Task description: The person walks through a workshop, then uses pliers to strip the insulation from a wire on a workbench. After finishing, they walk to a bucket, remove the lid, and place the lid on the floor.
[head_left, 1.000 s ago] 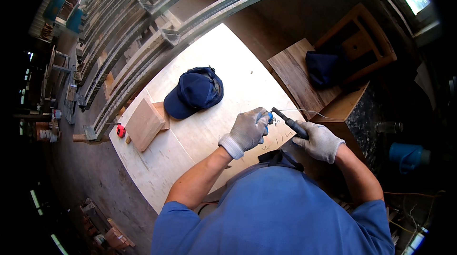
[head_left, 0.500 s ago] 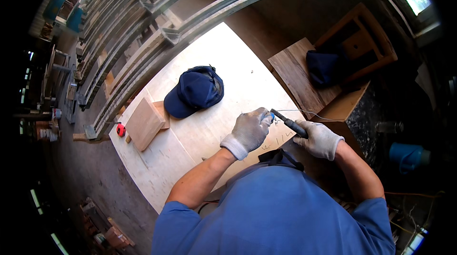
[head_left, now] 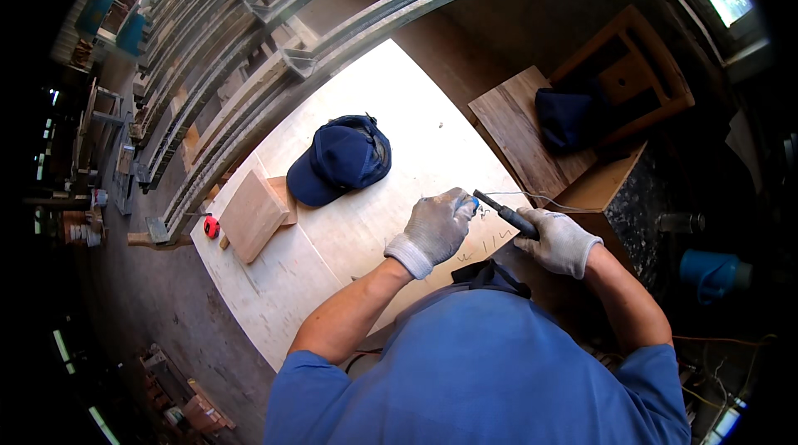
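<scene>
Dark-handled tool (head_left: 504,214) sits over the near edge of the pale plywood sheet (head_left: 332,245), gripped by the gloved right hand (head_left: 559,241). The gloved left hand (head_left: 435,227) is curled around its blue-tipped front end. A navy cap (head_left: 341,159) and a wooden block (head_left: 253,214) lie well apart on the sheet.

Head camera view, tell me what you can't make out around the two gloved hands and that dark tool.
- Head view: the tip of the dark tool is covered by the left hand.
- Whatever the left hand pinches is too small to tell.
- The tool's grip is wrapped by the right hand.
- The pencil marks on the plywood sheet are too small to tell.
</scene>
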Motion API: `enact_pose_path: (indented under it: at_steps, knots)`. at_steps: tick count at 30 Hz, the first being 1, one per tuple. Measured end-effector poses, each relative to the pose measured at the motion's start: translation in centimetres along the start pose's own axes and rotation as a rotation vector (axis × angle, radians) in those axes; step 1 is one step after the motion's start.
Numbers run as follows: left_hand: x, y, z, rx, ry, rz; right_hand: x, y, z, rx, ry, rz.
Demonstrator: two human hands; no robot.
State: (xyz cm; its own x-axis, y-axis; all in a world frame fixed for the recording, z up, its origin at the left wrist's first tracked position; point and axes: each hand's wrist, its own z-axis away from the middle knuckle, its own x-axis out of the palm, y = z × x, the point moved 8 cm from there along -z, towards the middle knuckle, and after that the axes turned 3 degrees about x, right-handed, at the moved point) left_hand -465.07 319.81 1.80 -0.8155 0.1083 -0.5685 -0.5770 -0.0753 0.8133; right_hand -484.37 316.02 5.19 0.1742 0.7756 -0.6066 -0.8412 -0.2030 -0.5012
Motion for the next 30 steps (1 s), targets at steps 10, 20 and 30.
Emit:
enact_pose_path:
  at_steps: [10, 20, 30]
  knots:
    - [-0.4, 0.8, 0.0, 0.038, 0.027, -0.111, 0.7, 0.4, -0.2, 0.005, -0.033, -0.066]
    - [-0.9, 3.0, 1.1, 0.217, 0.177, -0.309, 4.0, 1.9, -0.2, 0.077, 0.013, -0.297]
    - [0.3, -1.9, -0.1, 0.012, 0.050, 0.100, 4.3, 2.0, -1.2, 0.028, -0.247, -0.381]
